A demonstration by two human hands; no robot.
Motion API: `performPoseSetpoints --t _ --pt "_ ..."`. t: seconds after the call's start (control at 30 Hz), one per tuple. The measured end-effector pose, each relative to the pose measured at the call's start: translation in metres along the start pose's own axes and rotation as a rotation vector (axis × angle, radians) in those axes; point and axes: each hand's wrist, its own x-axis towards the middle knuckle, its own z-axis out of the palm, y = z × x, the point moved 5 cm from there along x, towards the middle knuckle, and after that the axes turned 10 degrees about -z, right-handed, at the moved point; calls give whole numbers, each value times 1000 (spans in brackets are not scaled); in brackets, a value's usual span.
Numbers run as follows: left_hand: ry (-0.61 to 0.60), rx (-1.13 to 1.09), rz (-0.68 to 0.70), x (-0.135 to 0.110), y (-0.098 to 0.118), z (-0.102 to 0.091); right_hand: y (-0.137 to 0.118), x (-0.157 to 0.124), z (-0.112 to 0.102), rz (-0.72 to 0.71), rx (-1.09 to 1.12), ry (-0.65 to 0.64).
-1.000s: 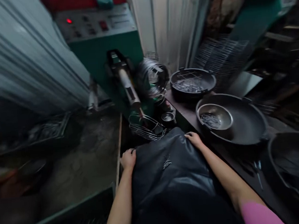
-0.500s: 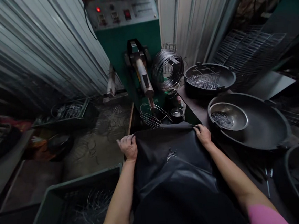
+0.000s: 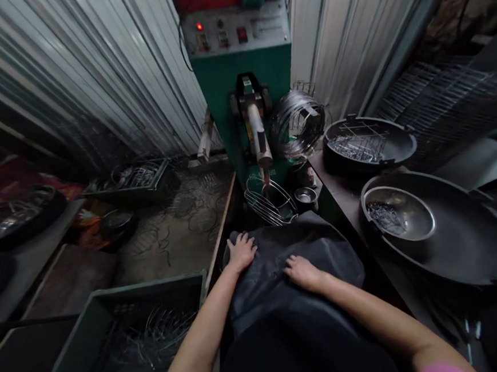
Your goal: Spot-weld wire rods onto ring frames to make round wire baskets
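A black apron (image 3: pixel 283 298) covers my lap, creased and shiny. My left hand (image 3: pixel 243 251) lies on its far left part with the fingers spread apart. Near the middle of the apron rests my right hand (image 3: pixel 303 271), its fingers curled down and pressed together. Whatever may be under those fingertips is hidden. Just beyond the apron, a round wire rack (image 3: pixel 271 204) sits tilted under the copper tip of a green spot welding machine (image 3: pixel 210 77). A small metal bowl (image 3: pixel 305 196) stands to the right of the rack.
At left stands a green crate (image 3: pixel 87 319) with loose wire pieces. On the right, a large black pan (image 3: pixel 462 232) holds a steel bowl (image 3: pixel 418 213) of small wire parts. Behind it is another pan (image 3: pixel 371 159) of wire parts. A wire coil (image 3: pixel 298 127) hangs beside the machine.
Both hands have let go of the apron's far corners. The left now lies flat on it; the right has moved inward to its middle, where small wires lay. The view has shifted left.
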Motion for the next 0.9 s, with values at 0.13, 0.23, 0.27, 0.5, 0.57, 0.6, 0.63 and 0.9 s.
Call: performPoseSetpoints --t 0.13,0.23,0.27,0.5,0.57,0.6,0.63,0.9 --pt "-19 57 22 11 8 12 2 1 16 53 -66 -40" --pt "32 -157 52 22 18 15 4 0 19 97 -110 -20" --pt "50 -297 50 26 21 13 4 0 20 94 -124 -13" --pt "226 -887 69 25 63 -10 9 3 54 65 -207 -24" --pt "230 -746 187 16 82 -12 11 3 61 87 -227 -69" --pt "193 -660 233 12 91 -9 12 3 62 96 -224 -90" --pt "138 -580 265 8 97 -3 12 3 62 105 -213 -107" --pt "-233 -462 348 2 105 51 8 4 47 104 -65 -157"
